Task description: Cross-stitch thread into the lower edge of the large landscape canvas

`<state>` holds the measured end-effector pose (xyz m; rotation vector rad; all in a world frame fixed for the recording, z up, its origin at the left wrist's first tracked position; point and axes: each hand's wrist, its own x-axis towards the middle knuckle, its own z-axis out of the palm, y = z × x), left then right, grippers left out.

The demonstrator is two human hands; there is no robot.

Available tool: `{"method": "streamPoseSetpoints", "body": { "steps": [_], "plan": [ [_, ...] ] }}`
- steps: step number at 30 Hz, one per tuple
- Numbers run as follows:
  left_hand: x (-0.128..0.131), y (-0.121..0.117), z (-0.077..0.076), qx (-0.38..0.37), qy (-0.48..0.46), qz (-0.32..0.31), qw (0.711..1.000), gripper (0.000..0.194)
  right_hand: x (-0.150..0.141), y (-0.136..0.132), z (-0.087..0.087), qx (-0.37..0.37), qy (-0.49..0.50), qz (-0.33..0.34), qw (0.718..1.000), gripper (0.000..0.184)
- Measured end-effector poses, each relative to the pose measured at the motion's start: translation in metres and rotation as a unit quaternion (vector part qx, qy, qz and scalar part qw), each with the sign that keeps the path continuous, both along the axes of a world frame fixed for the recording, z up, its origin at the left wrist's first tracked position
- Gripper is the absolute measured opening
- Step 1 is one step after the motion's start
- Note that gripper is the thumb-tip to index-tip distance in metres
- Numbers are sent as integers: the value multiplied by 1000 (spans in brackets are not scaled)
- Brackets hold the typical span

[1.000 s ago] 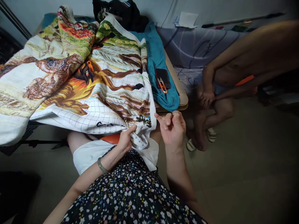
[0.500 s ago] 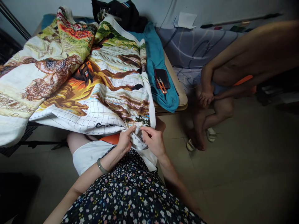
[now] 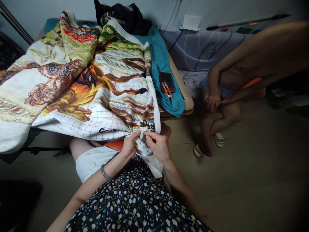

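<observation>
Pinched between thumb and fingers, the near right part of the embroidered cloth is firmly in our left hand; our right hand has thumb and forefinger drawn together at the cloth's surface, just beside our left thumb, and we cannot tell whether anything fine sits between them. We see the cloth spread over the table, its near edge drooping past the tabletop toward our lap. As it lies, its longer stretch runs sideways in front of us, though folds keep us from judging its full shape. Most of the brown stitched bands run sideways too, dipping a little to the right, while the left part is turned over in a thick fold. Its white right border runs away from us, leaning left at the far end. Beyond that border lies a teal cloth, and on it a dark flat case with orange-handled snips, handles toward us, blades pointing away. Behind, a black garment sits near the wall. On our right, tiled floor gives our forearm room outward; another person's clasped hands rest well apart from ours.
</observation>
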<state>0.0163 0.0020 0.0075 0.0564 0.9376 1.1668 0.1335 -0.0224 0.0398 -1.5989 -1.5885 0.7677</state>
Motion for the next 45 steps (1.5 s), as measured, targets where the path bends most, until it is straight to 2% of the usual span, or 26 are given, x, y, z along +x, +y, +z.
{"method": "streamPoseSetpoints", "body": {
  "steps": [9,16,24,35,45],
  "plan": [
    [1,0,-1,-2,7,6,1000,34,-6,2,0,32,-54,-11,998,23],
    [0,1,1,-3,32,-15,999,35,-9,-2,-14,-3,38,-22,999,13],
    [0,3,-2,1,56,-1,998,31,-9,-2,-23,-28,113,-32,993,14],
    [1,4,-3,-8,50,-2,999,24,-14,0,-25,-14,116,-55,992,14],
    [1,0,1,4,35,1,999,35,-12,0,-20,-18,104,-49,993,15]
  ]
}}
